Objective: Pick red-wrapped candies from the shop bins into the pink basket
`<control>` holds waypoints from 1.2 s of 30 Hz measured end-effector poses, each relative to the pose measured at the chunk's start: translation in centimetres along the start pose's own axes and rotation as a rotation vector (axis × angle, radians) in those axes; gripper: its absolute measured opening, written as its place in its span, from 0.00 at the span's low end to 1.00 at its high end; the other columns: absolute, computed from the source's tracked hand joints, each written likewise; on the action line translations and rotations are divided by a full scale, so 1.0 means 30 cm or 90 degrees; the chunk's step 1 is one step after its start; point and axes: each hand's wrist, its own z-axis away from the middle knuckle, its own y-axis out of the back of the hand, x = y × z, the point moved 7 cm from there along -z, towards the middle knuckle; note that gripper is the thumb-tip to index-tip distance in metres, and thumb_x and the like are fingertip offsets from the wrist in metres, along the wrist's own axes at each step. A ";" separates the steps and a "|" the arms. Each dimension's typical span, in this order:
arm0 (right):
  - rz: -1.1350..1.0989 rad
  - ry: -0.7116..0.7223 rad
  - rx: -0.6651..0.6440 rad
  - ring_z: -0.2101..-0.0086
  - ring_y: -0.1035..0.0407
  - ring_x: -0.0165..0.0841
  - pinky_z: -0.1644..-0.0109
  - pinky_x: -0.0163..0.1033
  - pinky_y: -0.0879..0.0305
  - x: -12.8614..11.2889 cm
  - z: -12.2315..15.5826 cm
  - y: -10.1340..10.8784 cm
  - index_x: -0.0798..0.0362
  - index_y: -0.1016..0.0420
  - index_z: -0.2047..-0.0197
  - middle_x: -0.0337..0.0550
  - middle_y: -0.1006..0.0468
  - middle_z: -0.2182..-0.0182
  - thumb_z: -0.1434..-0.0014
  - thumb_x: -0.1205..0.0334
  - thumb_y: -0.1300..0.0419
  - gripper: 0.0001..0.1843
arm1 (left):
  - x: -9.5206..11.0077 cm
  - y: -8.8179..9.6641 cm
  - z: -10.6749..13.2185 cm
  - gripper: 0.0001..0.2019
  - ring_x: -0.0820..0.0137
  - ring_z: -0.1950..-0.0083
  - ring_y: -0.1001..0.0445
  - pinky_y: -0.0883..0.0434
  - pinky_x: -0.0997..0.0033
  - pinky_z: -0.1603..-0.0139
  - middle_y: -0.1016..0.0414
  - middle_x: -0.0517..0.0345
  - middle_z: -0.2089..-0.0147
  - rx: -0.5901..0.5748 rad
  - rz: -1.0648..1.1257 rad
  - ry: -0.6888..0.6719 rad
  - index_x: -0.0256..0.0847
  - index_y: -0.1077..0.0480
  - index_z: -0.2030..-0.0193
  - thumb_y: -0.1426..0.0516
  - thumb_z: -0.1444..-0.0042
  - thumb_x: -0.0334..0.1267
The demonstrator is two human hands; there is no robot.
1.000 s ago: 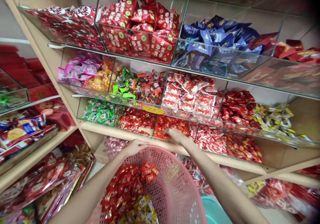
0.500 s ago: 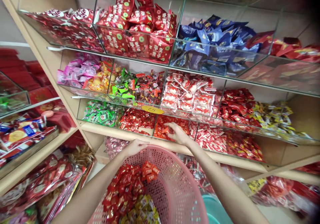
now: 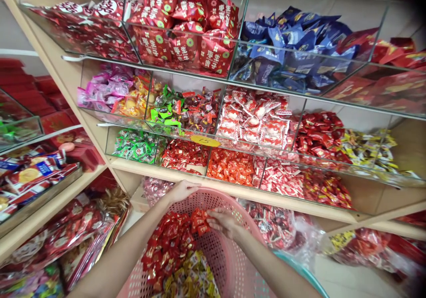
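My left hand (image 3: pixel 182 190) grips the far rim of a pink perforated plastic basket (image 3: pixel 229 256) held low in front of me. My right hand (image 3: pixel 223 221) is inside the basket, fingers curled around orange-red wrapped candies (image 3: pixel 200 220). Red wrapped candies (image 3: pixel 166 244) and yellow wrapped candies (image 3: pixel 189 280) lie heaped in the basket. Just above the basket, the lowest glass bin holds orange-red candies (image 3: pixel 234 167) of the same kind.
Wooden shelves carry glass bins of sweets: green packets (image 3: pixel 135 146), red candies (image 3: pixel 184 153), white-red candies (image 3: pixel 254 122), blue bags (image 3: pixel 293 40), large red bags (image 3: pixel 186 31). A yellow price tag (image 3: pixel 205 141) sticks to the glass. Red bags fill the shelf at left (image 3: pixel 36 173).
My right hand left the orange-red candy bin and came down into the basket with candies in it. My left hand stayed on the rim.
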 end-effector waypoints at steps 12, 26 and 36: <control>-0.014 -0.013 0.097 0.80 0.31 0.24 0.76 0.28 0.35 0.072 -0.071 0.018 0.53 0.40 0.72 0.32 0.30 0.80 0.49 0.66 0.43 0.06 | -0.038 -0.014 -0.007 0.24 0.67 0.60 0.27 0.33 0.69 0.56 0.23 0.56 0.57 -0.001 0.050 0.040 0.39 0.30 0.51 0.47 0.51 0.51; 0.566 0.502 0.082 0.81 0.37 0.25 0.77 0.31 0.41 -0.454 0.197 0.038 0.54 0.34 0.65 0.37 0.29 0.75 0.45 0.57 0.51 0.10 | -0.040 -0.003 -0.010 0.24 0.64 0.52 0.30 0.36 0.66 0.49 0.27 0.56 0.51 0.006 0.045 0.008 0.40 0.30 0.52 0.48 0.51 0.52; 1.296 0.470 0.353 0.58 0.36 0.37 0.59 0.36 0.43 -0.676 0.174 0.086 0.54 0.33 0.59 0.50 0.29 0.60 0.47 0.74 0.52 0.14 | -0.048 -0.001 -0.004 0.24 0.65 0.61 0.26 0.32 0.68 0.57 0.22 0.58 0.61 0.014 0.046 0.038 0.42 0.30 0.52 0.47 0.52 0.52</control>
